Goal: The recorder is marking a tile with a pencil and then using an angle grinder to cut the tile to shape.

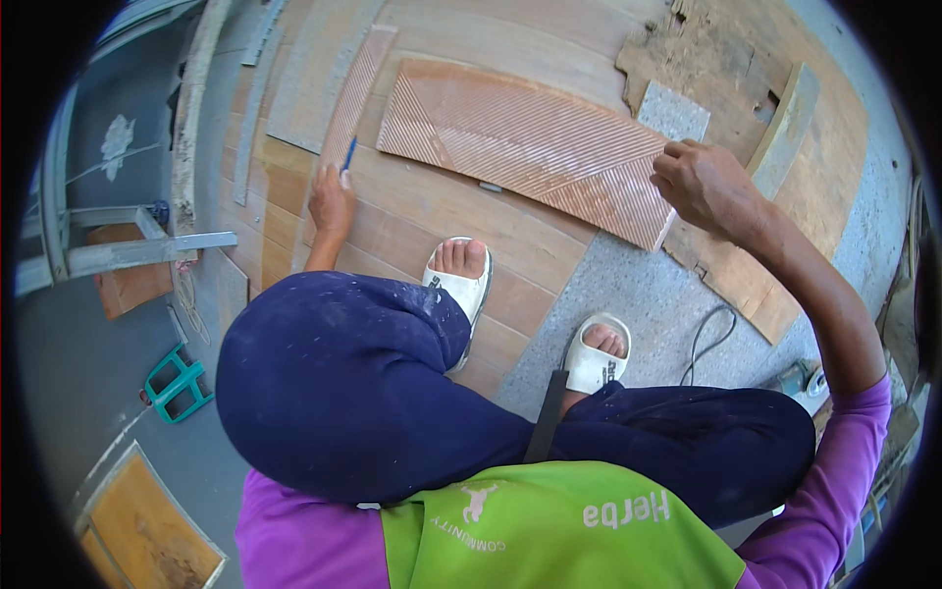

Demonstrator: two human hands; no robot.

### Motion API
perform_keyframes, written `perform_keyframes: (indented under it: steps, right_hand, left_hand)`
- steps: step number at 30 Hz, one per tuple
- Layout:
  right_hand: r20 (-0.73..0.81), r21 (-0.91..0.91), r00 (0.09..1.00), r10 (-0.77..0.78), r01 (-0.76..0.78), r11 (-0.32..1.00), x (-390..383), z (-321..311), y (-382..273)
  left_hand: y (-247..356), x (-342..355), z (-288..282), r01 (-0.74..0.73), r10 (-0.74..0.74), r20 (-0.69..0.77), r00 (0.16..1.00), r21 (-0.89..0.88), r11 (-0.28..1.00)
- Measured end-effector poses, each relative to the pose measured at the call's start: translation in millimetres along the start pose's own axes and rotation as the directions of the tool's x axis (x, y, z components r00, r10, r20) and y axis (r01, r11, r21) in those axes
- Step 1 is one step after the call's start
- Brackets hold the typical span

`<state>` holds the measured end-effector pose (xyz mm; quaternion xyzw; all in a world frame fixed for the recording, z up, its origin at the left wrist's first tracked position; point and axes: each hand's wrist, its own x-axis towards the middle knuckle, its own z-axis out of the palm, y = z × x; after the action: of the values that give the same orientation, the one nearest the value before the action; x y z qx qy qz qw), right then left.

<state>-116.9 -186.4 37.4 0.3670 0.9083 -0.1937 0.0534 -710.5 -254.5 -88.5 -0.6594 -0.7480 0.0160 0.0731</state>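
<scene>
My left hand (332,201) is closed round a blue pen (348,154), which points away from me over a narrow ribbed tile strip (355,93). A larger reddish ribbed tile (520,142) lies ahead of my feet, its grooves dusted white. My right hand (708,187) is at the right end of that tile, fingers curled over its edge; the fingertips are partly hidden. A small grey piece (490,187) shows at the tile's near edge.
Worn plywood (731,59) lies at the far right, bearing a wooden strip (785,128) and a speckled offcut (673,110). A black cable (699,344) and a power tool (795,378) are at right. A metal frame (147,243) and green plastic stool (177,383) stand left.
</scene>
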Motion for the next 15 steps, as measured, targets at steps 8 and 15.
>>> perform_keyframes:
  steps: [8, 15]
  right_hand:
    - [-0.005, 0.180, 0.983, -0.184, 0.182, 0.967, 90.3, 37.5, -66.1]
    - [-0.138, 0.228, 0.923, -0.358, 0.381, 0.896, 158.8, 71.4, -134.7]
  left_hand:
    - [-2.1, 2.8, -9.2, -0.091, 0.090, -0.013, 0.996, -0.028, 0.996]
    - [16.6, 0.8, -15.5, 0.195, -0.185, 0.064, 0.981, -0.279, 0.940]
